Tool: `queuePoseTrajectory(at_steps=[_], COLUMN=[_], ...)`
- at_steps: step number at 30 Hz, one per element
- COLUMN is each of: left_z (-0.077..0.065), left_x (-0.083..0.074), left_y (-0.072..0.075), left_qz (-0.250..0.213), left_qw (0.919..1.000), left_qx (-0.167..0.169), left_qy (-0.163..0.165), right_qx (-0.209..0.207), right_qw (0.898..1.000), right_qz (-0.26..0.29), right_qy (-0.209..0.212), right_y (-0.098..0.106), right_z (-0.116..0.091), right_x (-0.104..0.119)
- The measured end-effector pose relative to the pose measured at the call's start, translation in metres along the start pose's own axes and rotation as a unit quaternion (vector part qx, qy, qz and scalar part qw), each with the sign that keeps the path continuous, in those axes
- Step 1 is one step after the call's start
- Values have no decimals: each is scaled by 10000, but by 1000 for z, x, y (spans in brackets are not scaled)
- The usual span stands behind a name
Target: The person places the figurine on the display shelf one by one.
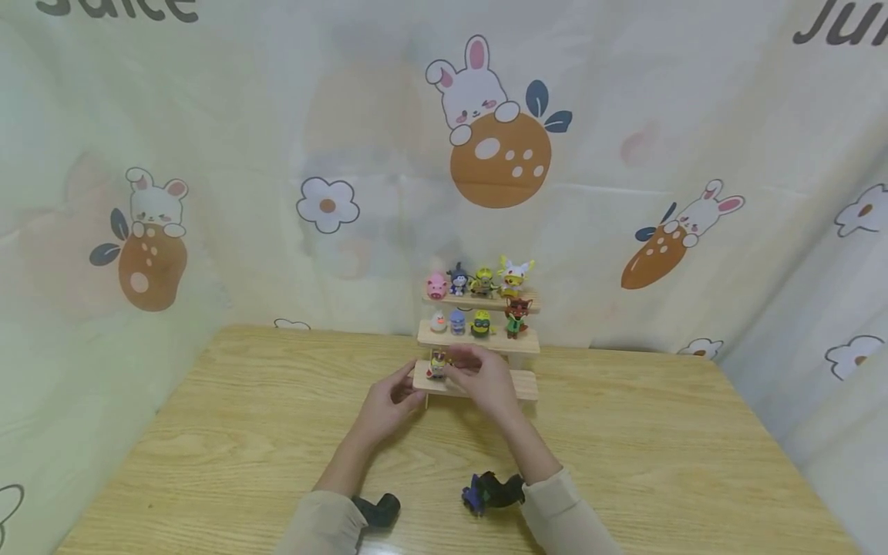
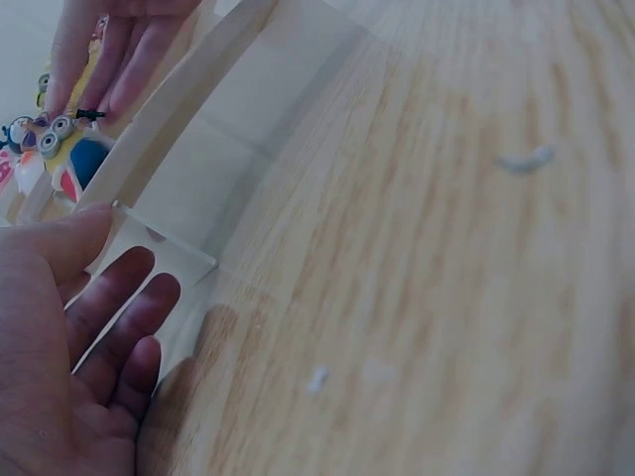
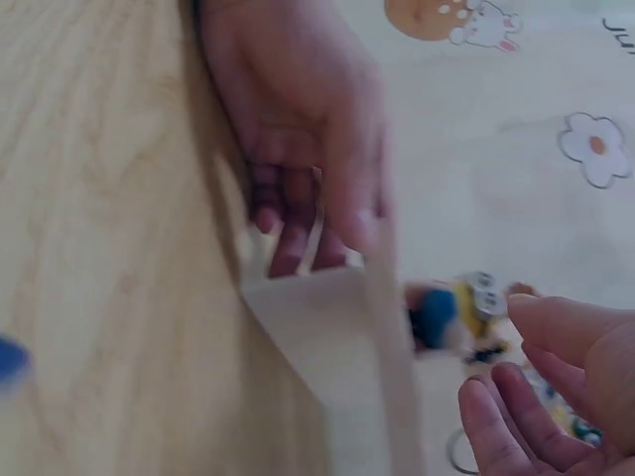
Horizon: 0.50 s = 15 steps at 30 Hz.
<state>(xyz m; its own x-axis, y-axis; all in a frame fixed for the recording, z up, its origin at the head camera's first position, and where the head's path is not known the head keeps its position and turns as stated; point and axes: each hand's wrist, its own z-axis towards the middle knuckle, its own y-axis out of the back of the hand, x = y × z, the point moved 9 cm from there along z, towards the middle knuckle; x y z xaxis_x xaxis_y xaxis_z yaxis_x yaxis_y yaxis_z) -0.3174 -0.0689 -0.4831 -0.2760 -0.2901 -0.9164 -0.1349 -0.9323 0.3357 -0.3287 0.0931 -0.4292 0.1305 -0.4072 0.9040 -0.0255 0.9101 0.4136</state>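
Observation:
A three-step wooden display stand (image 1: pixel 525 386) stands at the back of the table. My left hand (image 1: pixel 388 405) holds the left end of its lowest step, thumb on the edge and fingers below it. On that step stands a small Minion figurine (image 1: pixel 437 365), yellow with a blue body and grey goggles (image 2: pixel 58 137). My right hand (image 1: pixel 489 385) is over the step just right of the Minion (image 3: pixel 464 305). Its thumb reaches to the head, and the other fingers are loosely extended and spread beside the figurine, not closed around it.
Figurines fill the upper steps: a pink pig (image 1: pixel 436 286), a white rabbit-eared one (image 1: pixel 515 277), a white duck (image 1: pixel 438 322), a fox (image 1: pixel 516 318) and several others. A small purple figure (image 1: pixel 474 495) lies near the right sleeve. A printed curtain (image 1: pixel 388 254) hangs behind.

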Motion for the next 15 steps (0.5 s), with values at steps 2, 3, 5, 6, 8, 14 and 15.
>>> queuePoseTrajectory(at_steps=[2, 3, 5, 6, 8, 14, 15], left_z=[3, 4, 5, 5, 5, 6, 5], left_x=[13, 19, 23, 23, 23, 23, 23], left_y=[-2, -3, -4, -4, -3, -2, -3], left_qz=[10, 51, 89, 103, 132, 178, 198], left_qw=[10000, 10000, 9999, 9999, 9999, 9997, 9997], left_qx=[-58, -58, -29, -34, -13, 5, 14], left_qy=[19, 33, 65, 73, 95, 173, 165], right_qx=[-23, -5, 80, 145, 418, 2428, 2899], right_qw=[10000, 10000, 9997, 9993, 9971, 9511, 9358], right_qz=[-14, -60, -198, -309, -594, -1715, -1814], right_qy=[39, 57, 87, 135, 226, 845, 853], right_y=[8, 12, 20, 22, 26, 8, 1], right_z=[-2, -3, -6, -6, -11, -41, -49], right_x=[3, 4, 6, 2, 5, 7, 5])
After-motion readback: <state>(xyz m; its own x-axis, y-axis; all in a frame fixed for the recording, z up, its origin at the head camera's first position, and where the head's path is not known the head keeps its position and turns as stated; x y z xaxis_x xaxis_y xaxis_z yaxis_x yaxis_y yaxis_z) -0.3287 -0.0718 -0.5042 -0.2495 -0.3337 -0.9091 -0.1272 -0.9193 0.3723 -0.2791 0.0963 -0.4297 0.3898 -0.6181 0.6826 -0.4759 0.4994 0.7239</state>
